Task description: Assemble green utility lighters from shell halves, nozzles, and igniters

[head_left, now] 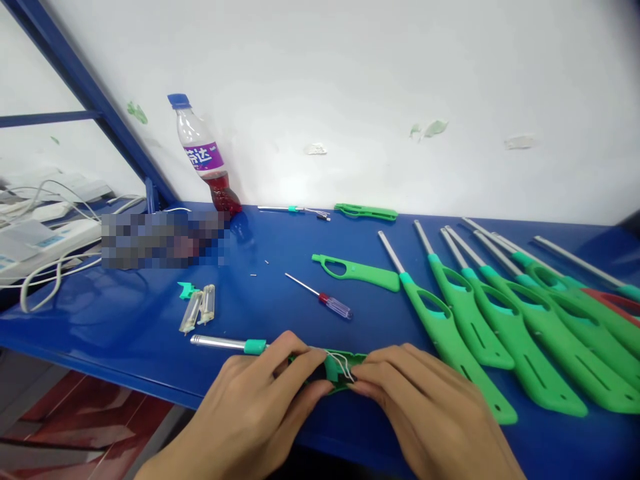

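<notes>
Near the table's front edge, both hands hold an opened green lighter casing (345, 387) with white wires and a teal part inside. My left hand (265, 393) is closed around its left part, thumb and fingers at the teal piece. From there a metal tube (217, 342) with a teal collar extends left. My right hand (420, 393) pinches at the casing's right part, fingertips by the wire ends; the palm side is hidden. A screwdriver (335, 305) with a clear and red handle lies just beyond the hands. Farther back rests a loose green casing half (370, 273).
Several green lighters (485, 320) lie on the right, one red. Two clear fuel tanks (207, 305) and a teal piece (187, 290) lie left. At the wall are a bottle (205, 153), a metal tube with wires (280, 209) and a green casing (366, 212). Power strips stand far left.
</notes>
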A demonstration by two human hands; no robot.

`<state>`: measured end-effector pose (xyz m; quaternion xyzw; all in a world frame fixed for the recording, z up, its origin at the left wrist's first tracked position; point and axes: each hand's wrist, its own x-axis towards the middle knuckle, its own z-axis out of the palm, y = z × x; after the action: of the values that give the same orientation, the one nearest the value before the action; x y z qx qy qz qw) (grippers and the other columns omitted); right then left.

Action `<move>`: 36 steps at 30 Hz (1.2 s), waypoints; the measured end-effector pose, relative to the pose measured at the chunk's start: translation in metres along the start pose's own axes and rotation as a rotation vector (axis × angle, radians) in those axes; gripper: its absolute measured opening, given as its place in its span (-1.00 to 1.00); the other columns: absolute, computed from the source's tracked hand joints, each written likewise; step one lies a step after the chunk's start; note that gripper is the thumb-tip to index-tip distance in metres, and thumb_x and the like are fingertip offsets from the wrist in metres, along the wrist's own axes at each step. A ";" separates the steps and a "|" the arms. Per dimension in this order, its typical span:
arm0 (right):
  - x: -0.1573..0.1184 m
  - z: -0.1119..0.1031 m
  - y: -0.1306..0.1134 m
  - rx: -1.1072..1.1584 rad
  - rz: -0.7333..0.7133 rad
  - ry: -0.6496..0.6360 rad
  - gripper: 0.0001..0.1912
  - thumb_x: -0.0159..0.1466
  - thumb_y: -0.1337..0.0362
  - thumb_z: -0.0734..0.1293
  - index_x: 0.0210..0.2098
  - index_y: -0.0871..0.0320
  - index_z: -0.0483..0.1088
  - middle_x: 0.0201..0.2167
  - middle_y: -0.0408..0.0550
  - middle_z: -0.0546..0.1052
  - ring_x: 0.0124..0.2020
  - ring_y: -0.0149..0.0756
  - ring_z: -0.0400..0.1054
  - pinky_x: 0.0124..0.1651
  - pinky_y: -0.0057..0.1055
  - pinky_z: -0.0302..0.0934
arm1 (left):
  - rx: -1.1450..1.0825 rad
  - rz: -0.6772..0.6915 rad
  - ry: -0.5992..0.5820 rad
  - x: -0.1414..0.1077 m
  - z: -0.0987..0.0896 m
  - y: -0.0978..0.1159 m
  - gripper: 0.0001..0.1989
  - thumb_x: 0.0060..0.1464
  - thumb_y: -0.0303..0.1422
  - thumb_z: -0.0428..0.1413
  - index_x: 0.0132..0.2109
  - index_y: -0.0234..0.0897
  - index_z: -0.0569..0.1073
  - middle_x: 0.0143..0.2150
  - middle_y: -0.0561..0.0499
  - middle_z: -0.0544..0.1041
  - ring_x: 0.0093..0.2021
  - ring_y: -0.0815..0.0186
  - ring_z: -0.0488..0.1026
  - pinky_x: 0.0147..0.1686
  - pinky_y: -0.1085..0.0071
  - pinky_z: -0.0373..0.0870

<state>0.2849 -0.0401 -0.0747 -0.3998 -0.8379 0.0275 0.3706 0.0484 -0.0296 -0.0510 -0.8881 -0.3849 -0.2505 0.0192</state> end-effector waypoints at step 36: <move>-0.002 -0.002 -0.009 -0.181 -0.013 -0.026 -0.86 0.49 0.38 0.31 -0.07 0.11 0.52 -0.26 -0.14 0.59 -0.29 -0.31 0.48 -0.24 -0.30 0.30 | -0.070 0.016 0.017 -0.001 0.001 -0.001 -0.73 0.55 -0.41 -0.07 0.08 -0.25 0.53 -0.17 -0.03 0.59 -0.30 0.30 0.65 -0.38 0.45 0.64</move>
<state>0.2810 -0.0482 -0.0716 -0.4257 -0.8443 -0.0454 0.3224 0.0474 -0.0293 -0.0523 -0.8891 -0.3686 -0.2712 -0.0065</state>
